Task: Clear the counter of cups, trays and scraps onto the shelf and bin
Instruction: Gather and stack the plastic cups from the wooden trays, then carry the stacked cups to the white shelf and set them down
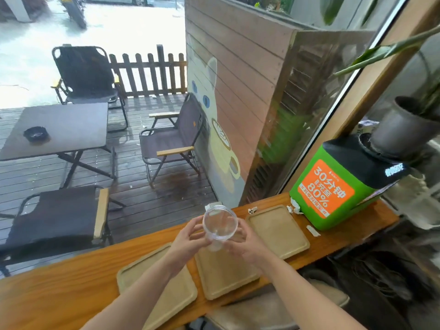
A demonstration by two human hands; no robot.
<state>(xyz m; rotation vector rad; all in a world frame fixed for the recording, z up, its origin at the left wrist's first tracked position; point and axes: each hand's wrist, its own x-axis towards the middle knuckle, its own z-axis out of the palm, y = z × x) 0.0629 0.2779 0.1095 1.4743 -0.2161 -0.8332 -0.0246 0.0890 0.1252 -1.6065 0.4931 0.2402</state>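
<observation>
A clear cup (pixel 220 225) was clasped by left hand (pixel 188 239) and right hand (pixel 242 242) over the table (pixel 59 289), easily crushed if oversqueezed.

Folding chairs (pixel 170 141) on wet deck (pixel 152 201)

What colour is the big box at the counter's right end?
The box is green with a black top and an orange label; head view shows it best.
</observation>
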